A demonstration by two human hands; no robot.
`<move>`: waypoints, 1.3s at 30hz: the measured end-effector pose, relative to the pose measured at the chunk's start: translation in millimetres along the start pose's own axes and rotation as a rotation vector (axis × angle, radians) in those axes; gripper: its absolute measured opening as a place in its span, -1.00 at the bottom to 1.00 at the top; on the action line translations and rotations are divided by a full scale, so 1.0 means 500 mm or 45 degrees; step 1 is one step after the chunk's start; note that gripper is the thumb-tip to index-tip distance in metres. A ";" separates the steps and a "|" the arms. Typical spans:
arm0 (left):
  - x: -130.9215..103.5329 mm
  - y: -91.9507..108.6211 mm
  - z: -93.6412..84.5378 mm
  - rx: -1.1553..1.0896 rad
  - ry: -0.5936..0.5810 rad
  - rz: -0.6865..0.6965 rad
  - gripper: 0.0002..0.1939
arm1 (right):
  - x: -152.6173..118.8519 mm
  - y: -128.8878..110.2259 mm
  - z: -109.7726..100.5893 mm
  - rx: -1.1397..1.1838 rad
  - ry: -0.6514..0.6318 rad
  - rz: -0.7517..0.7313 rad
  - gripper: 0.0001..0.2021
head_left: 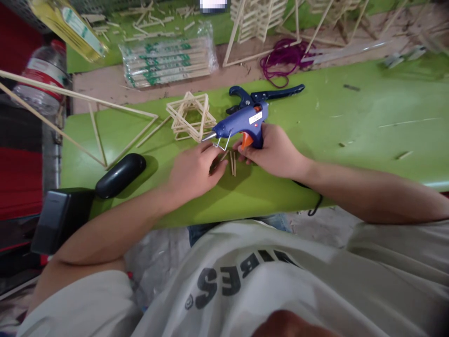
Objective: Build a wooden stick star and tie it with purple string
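Observation:
My left hand (196, 171) is closed in a pinch low over the green table, with a short wooden stick (224, 155) at its fingertips. Facing it, my right hand (277, 150) has its fingers drawn together; what they pinch is hidden. Two short sticks (232, 164) show between the hands. A blue glue gun (242, 119) with an orange trigger stands on its wire stand right behind my fingers, its handle beside my right hand. Behind my left hand lies a star-shaped stick frame (191, 116). Dark blue cutters (264, 96) lie behind the gun.
On the left are a large stick frame (96, 135), a black case (121, 175) and a dark box (65, 215). Wrapped sticks (170, 61), purple cord (280, 58) and a stick lattice (261, 18) occupy the back. Two bottles (72, 28) stand back left.

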State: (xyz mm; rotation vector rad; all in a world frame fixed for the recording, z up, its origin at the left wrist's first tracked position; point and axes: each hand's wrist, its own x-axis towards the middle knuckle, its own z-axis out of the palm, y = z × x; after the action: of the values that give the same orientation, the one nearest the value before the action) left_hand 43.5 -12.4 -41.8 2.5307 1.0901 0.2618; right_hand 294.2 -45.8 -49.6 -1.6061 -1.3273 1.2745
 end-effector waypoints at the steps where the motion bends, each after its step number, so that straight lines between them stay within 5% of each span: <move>1: -0.003 0.001 -0.001 0.018 0.009 0.018 -0.70 | -0.001 0.000 0.001 0.021 0.005 0.007 -0.84; 9: -0.014 -0.005 0.002 0.016 0.026 0.164 -0.71 | -0.003 0.002 0.009 0.181 0.007 0.039 -0.74; 15: -0.002 -0.013 0.002 -0.006 -0.111 0.260 -0.69 | -0.004 -0.014 0.004 0.188 -0.020 0.087 -0.80; 21: -0.002 -0.011 -0.009 -0.086 -0.096 0.269 -0.76 | -0.006 -0.009 -0.001 0.241 -0.080 0.107 -0.82; 28: -0.014 -0.006 -0.010 0.116 -0.253 0.427 -0.70 | -0.014 -0.016 -0.005 0.213 -0.090 0.174 -0.79; 36: -0.038 0.021 0.013 0.132 -0.163 0.272 -0.54 | -0.035 -0.016 -0.006 0.197 -0.125 0.182 -0.76; 39: -0.042 0.034 0.014 0.147 -0.179 0.235 -0.62 | -0.039 -0.013 -0.006 0.132 -0.133 0.171 -0.80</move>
State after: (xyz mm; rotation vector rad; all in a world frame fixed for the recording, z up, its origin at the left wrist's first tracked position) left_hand 42.6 -40.2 -41.6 2.7094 0.8426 0.0690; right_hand 295.2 -62.7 -37.9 -1.5965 -1.2108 1.5019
